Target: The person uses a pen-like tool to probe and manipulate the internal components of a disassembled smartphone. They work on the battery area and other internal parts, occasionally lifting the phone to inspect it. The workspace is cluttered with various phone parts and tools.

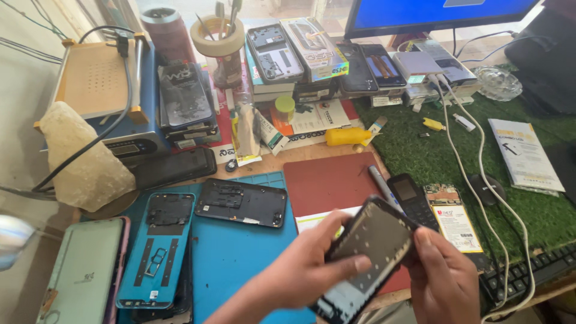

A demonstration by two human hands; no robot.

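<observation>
My left hand & right hand both grip the black rectangular phone frame, tilted, fingers closed on its edges, held above the blue rubber work mat & dark red pad.

I see bright daylight coming from the far side, washing out the window strip at the top edge. The monitor glows saturated blue. My hands and the phone frame between them are smeared by motion. The near left corner holds a blurred pale glare. Straight lines bow toward the edges.
</observation>
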